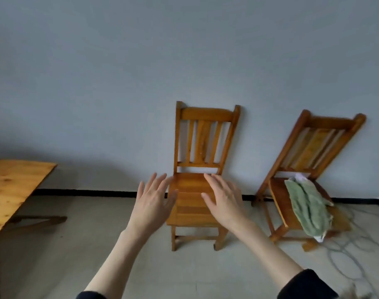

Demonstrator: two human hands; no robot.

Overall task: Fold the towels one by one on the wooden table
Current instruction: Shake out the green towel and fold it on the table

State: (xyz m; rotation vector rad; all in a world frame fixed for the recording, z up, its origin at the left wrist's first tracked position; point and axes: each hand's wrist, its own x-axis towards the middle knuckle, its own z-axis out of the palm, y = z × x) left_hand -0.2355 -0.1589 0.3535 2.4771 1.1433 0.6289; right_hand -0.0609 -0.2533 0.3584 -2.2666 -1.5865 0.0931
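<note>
A crumpled green towel hangs over the seat of the right wooden chair, with a bit of white cloth behind it. The wooden table shows only its corner at the far left, with no towel on the visible part. My left hand and my right hand are both stretched forward, palms down, fingers spread, holding nothing. They hover in front of the empty seat of the middle chair, well left of the towel.
Both chairs stand against a pale blue wall. The floor is light tile with a grey loop pattern at the right. A wooden table leg brace lies low under the table. A dark skirting line runs along the wall base.
</note>
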